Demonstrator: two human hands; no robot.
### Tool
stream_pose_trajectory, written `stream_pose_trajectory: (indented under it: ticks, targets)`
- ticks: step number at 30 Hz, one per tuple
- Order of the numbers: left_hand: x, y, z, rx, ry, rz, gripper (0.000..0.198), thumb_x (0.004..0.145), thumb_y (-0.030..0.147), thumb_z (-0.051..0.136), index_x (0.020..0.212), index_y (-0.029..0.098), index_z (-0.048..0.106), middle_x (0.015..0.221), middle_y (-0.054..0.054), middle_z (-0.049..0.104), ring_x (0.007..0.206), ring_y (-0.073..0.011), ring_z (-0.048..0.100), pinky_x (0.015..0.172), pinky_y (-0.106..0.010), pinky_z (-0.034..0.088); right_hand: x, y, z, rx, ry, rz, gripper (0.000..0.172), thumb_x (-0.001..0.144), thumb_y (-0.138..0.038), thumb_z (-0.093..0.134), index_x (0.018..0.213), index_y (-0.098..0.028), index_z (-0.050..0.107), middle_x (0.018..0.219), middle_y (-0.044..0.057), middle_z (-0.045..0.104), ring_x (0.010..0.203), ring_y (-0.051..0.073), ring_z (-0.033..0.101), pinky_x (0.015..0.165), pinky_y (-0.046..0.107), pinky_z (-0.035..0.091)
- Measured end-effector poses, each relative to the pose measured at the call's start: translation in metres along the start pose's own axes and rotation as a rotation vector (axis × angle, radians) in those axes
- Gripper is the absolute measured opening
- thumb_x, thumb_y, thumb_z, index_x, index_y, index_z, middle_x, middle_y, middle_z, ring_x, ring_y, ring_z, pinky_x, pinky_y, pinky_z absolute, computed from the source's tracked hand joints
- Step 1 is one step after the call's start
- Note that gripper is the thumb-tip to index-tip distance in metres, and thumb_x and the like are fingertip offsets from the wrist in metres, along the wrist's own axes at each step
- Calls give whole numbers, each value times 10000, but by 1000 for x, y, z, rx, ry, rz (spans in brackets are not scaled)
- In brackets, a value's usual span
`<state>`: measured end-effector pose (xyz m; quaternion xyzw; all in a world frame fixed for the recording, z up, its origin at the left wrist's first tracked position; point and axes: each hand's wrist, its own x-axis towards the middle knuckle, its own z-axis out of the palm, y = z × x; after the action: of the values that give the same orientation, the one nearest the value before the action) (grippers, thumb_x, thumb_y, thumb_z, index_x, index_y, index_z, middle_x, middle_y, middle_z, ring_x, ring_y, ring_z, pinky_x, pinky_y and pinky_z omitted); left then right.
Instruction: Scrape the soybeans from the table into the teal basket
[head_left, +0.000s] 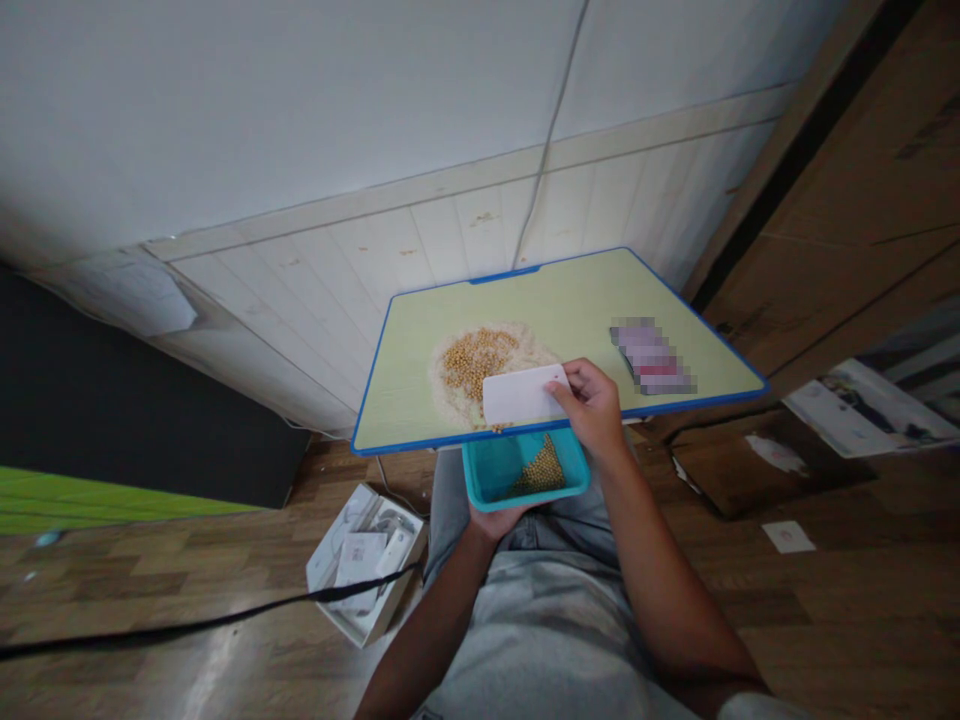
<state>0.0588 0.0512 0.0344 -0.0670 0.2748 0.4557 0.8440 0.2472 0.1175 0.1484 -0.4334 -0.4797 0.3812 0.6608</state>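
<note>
My right hand [596,402] pinches the end of a white card [519,397] between thumb and fingers, low over the table's near edge. Beside the card lies a heap of yellow soybeans [469,360] surrounded by pale grains [534,345] that look like rice. Below that edge, my left hand [496,522] supports a teal plastic container [487,467] from underneath, its fingers mostly hidden. A pile of beans [544,468] fills the container's right part. A few soybeans [496,428] sit on the table edge just above the container.
The small yellow-green table [577,290] has a blue rim. A pixelated pinkish packet [652,357] lies at its right. An open white box [367,570] with cables stands on the floor at left, near a black strap [247,612]. Cardboard [757,465] lies at right.
</note>
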Motion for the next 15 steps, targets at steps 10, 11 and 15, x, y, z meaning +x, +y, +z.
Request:
stream_pose_trajectory:
  ticks: [10, 11, 15]
  targets:
    - [5, 1, -9, 37, -32, -3, 917, 1095, 768, 298, 1848, 251, 380, 1867, -137, 489, 1779, -491, 340, 1434, -841, 159, -1, 0, -3, -23, -32, -6, 398, 825, -547, 916, 878, -265, 641, 767, -12, 774, 651, 179, 636, 610, 274, 485]
    - [5, 1, -9, 38, -35, -8, 914, 1097, 769, 289, 1847, 255, 384, 1868, -134, 488, 1779, -490, 341, 1431, -841, 172, -1, 0, -3, -27, -33, -8, 399, 830, -550, 914, 880, -265, 640, 769, -12, 772, 652, 179, 637, 611, 274, 485]
    - [3, 1, -7, 38, -45, 3, 902, 1112, 751, 281, 1858, 250, 355, 1892, -129, 443, 1769, -501, 357, 1418, -857, 198, -1, 0, -4, -21, -20, -17, 394, 831, -539, 917, 880, -263, 640, 764, -15, 770, 639, 171, 632, 611, 273, 485]
